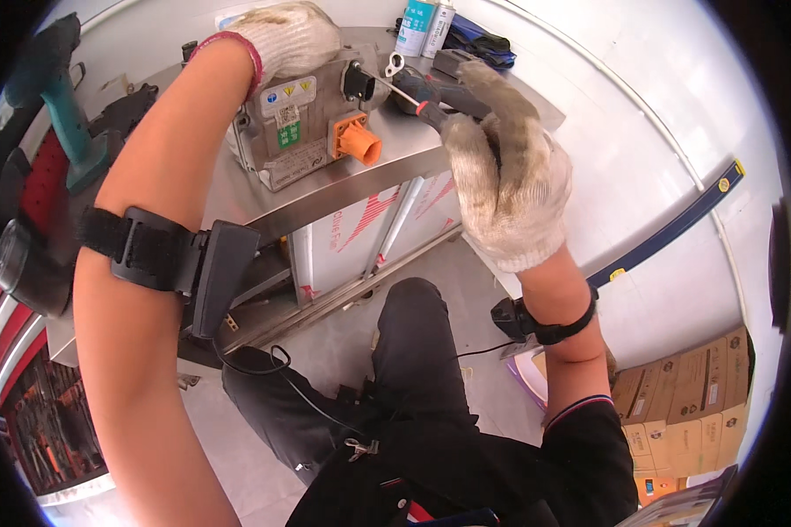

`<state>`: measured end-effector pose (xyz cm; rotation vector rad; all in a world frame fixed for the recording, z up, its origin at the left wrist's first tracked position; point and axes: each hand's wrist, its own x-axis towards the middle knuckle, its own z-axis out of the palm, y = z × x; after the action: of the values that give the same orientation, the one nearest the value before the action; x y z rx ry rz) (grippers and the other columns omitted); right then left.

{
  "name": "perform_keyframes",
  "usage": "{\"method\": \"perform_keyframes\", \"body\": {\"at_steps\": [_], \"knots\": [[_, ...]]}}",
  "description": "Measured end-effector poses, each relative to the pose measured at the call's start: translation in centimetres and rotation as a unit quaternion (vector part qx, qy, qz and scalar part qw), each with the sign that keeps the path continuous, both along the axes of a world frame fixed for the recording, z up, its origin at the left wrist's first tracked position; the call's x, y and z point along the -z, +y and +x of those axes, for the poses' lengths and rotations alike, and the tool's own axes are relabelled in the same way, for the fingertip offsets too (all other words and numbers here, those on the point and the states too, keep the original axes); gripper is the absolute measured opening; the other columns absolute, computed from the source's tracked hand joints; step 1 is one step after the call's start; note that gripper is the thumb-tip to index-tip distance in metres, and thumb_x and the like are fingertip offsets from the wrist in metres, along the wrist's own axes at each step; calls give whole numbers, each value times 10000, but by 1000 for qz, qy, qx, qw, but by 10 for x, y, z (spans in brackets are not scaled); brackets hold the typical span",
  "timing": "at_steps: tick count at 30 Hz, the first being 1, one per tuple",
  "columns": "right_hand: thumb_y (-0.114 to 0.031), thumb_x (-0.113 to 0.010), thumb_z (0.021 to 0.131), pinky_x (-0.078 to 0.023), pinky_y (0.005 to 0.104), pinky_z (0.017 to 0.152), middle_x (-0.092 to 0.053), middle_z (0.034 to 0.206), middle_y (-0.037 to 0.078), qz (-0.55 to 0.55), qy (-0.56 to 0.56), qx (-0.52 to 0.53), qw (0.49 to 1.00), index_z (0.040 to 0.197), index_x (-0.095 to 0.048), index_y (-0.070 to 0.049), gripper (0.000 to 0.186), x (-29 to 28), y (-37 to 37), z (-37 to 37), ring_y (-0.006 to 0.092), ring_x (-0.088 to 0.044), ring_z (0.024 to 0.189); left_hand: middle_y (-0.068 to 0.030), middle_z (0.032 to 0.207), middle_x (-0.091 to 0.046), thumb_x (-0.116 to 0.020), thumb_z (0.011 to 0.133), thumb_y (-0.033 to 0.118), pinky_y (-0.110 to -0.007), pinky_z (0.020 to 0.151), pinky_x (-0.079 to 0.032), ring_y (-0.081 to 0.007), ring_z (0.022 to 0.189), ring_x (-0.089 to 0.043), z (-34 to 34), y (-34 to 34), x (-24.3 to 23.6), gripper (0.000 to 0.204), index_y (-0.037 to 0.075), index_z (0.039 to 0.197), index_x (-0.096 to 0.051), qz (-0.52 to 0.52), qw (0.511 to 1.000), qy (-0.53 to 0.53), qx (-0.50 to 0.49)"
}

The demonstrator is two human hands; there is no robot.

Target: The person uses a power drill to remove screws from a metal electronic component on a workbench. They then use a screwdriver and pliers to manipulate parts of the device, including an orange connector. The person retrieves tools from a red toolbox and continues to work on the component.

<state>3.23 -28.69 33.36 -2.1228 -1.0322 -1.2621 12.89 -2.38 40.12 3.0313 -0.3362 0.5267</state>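
A grey metal box with warning labels stands on the steel workbench. On its side are an orange connector and a black round connector. My left hand, in a knitted white glove, curls over the top of the box; its fingertips are partly hidden. In my right hand, gloved and soiled, is a screwdriver with a red and black handle, pinched between thumb and fingers. Its thin shaft slants up left toward the box's side near the black connector. Whether the tip touches anything cannot be made out.
Behind the screwdriver lie a dark power tool and a small wrench. Two spray cans stand at the back. A teal cordless tool is at left, above hand tools. Cardboard boxes are stacked at lower right.
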Motion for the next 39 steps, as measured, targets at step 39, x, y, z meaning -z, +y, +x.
{"method": "perform_keyframes", "body": {"at_steps": [39], "knots": [[-194,-786,880,-554,441,842,-678,1133,138,-11,-37,-40,998,1177,-714,-86,324,-1,-13,11,339,-668,1010,-162,1415,-662,-419,1013,452,-470,1091,-495,-371,1279,-640,-5,-6,-4,529,189,1402,-661,-20,999,1,-28]]}}
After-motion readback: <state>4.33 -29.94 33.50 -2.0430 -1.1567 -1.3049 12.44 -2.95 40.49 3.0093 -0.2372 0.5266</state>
